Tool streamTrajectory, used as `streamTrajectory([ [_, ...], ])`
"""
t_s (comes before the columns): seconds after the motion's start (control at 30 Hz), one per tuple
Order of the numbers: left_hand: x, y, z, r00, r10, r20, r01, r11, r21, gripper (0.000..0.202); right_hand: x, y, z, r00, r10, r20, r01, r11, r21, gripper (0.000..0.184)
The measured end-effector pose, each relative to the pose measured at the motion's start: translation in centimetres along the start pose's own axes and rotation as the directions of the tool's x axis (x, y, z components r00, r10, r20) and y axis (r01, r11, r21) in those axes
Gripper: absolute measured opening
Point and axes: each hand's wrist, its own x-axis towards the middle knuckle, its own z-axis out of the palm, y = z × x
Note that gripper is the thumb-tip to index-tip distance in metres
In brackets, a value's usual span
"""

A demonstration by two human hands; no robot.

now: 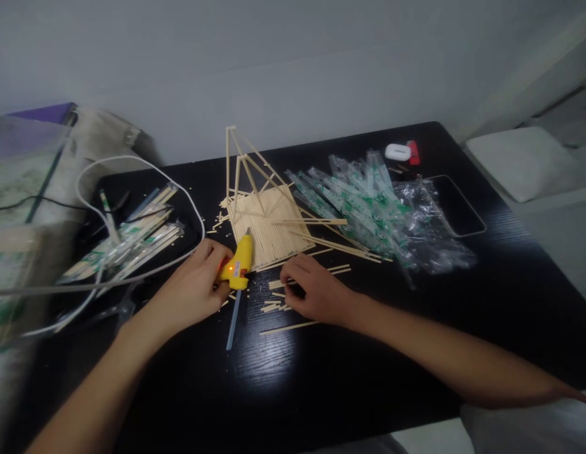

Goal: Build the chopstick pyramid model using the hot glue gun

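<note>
My left hand [197,284] is closed around a yellow hot glue gun [239,261] lying low on the black table [359,372], its nozzle aimed at a flat panel of wooden sticks [269,228]. A thin stick frame [241,165] rises from that panel. A glue stick [234,320] juts from the gun's rear toward me. My right hand [312,290] rests curled on the table over loose short wooden sticks [275,301], fingertips pinched together; whether it holds one is unclear.
Wrapped chopsticks in green-printed sleeves [363,205] and empty clear wrappers [430,233] lie right of the panel. More wrapped chopsticks [127,243], a white cable [132,165] and bags crowd the left. A white earbud case [397,151] and red item [413,151] sit at the far edge.
</note>
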Motion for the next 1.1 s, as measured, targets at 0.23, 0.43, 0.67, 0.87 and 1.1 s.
streamTrajectory([
  [0.23,-1.0,2.8,1.1,0.963,0.083,-0.255,-0.090,0.996,-0.017,0.031,-0.1,0.1,0.2,0.999,-0.022,-0.034,0.022,1.000,0.002,0.020],
  [0.43,-1.3,5.4,3.6,0.940,0.196,-0.280,-0.188,0.981,0.058,0.014,-0.1,0.1,0.2,0.998,-0.035,-0.048,0.034,0.999,-0.020,0.021],
  [0.67,-0.7,5.6,4.1,0.922,0.239,-0.304,-0.210,0.970,0.125,0.010,0.0,0.2,0.3,0.998,-0.038,-0.054,0.037,0.999,-0.021,0.022],
  [0.87,-0.5,5.7,4.0,0.918,0.265,-0.296,-0.236,0.963,0.129,0.011,-0.1,0.1,0.0,0.998,-0.036,-0.048,0.036,0.999,-0.002,0.019],
  [1.1,-0.4,5.5,4.0,0.926,0.244,-0.287,-0.224,0.969,0.102,0.010,0.1,0.3,-1.1,0.997,-0.075,0.030,0.076,0.996,-0.050,0.015],
])
